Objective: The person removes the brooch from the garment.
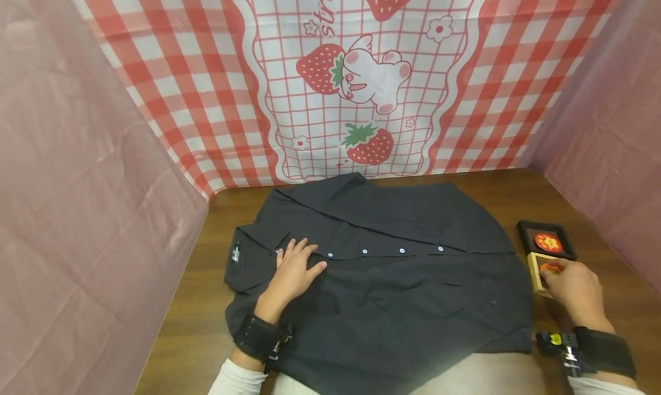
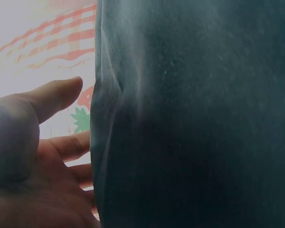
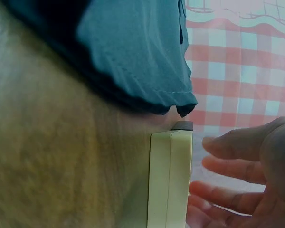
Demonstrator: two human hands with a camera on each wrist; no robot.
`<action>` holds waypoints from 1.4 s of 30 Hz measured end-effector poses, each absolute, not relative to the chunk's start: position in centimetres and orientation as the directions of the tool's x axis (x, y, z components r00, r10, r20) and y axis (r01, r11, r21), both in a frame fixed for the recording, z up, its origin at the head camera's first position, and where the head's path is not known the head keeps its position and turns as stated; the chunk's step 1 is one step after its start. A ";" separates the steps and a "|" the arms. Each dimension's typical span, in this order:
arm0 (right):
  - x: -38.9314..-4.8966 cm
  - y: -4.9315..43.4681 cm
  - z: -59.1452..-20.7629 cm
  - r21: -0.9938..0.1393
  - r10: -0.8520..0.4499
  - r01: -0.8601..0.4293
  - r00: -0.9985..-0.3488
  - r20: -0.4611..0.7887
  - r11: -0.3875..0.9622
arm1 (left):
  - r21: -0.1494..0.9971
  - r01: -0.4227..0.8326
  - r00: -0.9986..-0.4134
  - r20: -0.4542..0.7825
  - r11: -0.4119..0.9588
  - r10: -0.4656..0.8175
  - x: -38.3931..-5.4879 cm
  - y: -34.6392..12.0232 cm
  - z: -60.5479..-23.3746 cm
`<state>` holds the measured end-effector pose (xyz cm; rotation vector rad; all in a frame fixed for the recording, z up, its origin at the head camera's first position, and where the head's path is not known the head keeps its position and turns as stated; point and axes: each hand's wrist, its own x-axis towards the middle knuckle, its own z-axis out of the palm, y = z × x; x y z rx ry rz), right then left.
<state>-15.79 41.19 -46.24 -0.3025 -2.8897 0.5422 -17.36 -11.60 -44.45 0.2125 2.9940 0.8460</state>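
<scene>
A dark grey button-up shirt (image 1: 392, 291) lies spread on the wooden table, its collar to the left and a row of white buttons across it. My left hand (image 1: 294, 271) rests on the shirt near the collar, fingers spread. In the left wrist view, dark cloth hides part of that hand's fingers. On the right, my right hand (image 1: 578, 289) is over a small pale-yellow box (image 1: 534, 277), fingers at its top. An orange-red piece (image 1: 551, 267) shows inside, partly covered by the fingers. The right wrist view shows the box's side (image 3: 168, 185) and nothing between thumb and fingers.
Behind the yellow box sits a black square box (image 1: 524, 231) with a round red-and-yellow piece (image 1: 547, 243) inside. A checked strawberry-print cloth (image 1: 196, 96) hangs at the back. Pink cloth walls stand on the left (image 1: 93, 211) and right (image 1: 609, 142).
</scene>
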 end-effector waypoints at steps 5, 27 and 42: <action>-15.9 40.7 -46.0 -0.391 0.223 0.147 -0.962 0.157 0.908 | 0.509 0.119 -0.992 0.023 0.852 0.124 -17.4 -11.3 -44.6; -16.2 38.2 -45.6 -0.470 0.131 0.024 -0.972 0.196 0.882 | 0.523 0.105 -0.995 0.055 0.846 0.089 -17.1 -10.7 -44.3; -16.3 36.1 -44.8 -0.503 0.098 0.015 -0.985 0.139 0.864 | 0.525 0.100 -0.995 0.062 0.846 0.079 -17.0 -10.3 -43.9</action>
